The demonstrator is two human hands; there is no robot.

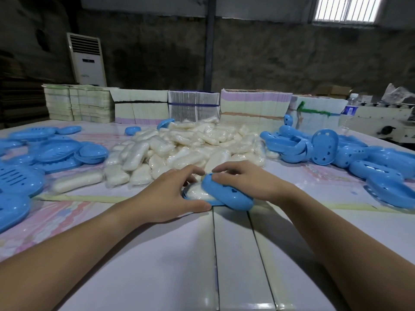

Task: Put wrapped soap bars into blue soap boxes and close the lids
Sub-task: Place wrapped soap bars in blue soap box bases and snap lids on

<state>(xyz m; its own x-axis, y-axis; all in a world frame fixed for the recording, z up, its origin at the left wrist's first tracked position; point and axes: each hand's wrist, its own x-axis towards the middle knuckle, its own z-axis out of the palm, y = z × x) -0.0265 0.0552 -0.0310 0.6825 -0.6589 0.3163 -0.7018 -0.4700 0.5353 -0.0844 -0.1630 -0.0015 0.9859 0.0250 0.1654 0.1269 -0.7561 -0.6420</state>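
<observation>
Blue soap box (226, 195) | holds wrapped soap bar (197, 194) | lid half-down

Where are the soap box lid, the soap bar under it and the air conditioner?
soap box lid (226, 193), head view, on its domed top.
soap bar (197, 194), head view, on its exposed wrapped face.
air conditioner (87, 61), head view, on its white front panel.
</observation>
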